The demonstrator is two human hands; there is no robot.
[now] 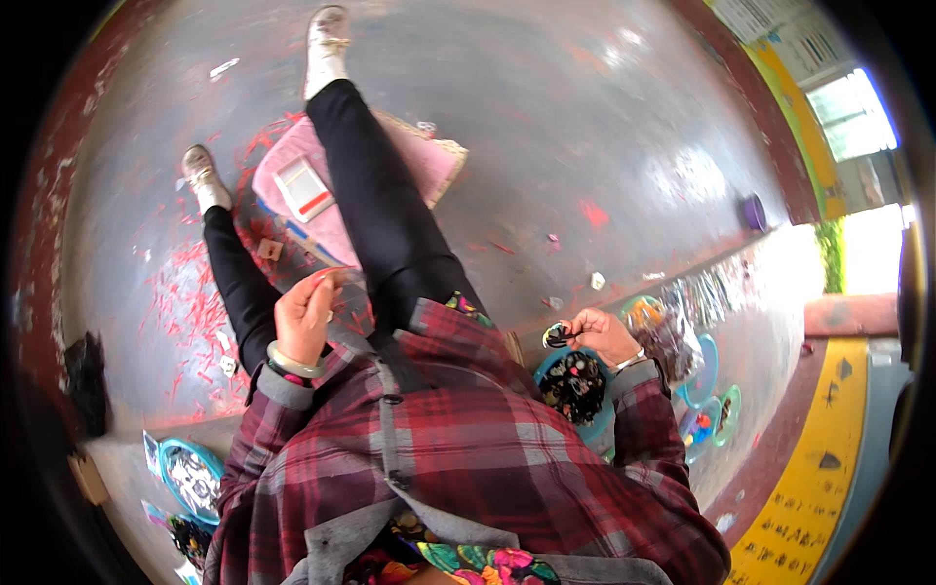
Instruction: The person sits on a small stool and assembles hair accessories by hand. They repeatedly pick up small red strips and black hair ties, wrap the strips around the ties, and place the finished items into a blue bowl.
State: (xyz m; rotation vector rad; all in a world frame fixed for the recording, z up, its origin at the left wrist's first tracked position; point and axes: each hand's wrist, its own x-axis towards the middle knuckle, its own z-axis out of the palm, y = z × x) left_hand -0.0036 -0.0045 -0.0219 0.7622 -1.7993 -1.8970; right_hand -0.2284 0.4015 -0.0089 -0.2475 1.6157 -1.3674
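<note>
My left hand [304, 314] is raised over my lap, its thumb and fingertips pinched on a thin red strip [337, 269]. Out to the right, my right hand [604, 337] grips a small black piece with a pale edge [557, 336]; its exact kind is too small to make out. Just below that hand stands a blue basin [608, 414] filled with dark small pieces [573, 386]. Beyond my left hand, a pink cushion [278, 161] lies under my leg, with a shallow white tray [301, 187] holding something red on it.
Red scraps [190, 312] litter the grey floor on the left. Two tubs, one a blue basin [175, 448], stand at lower left. At right are clear plastic bags [673, 327] and a green-rimmed bowl [731, 414]. A purple container [753, 212] stands farther off.
</note>
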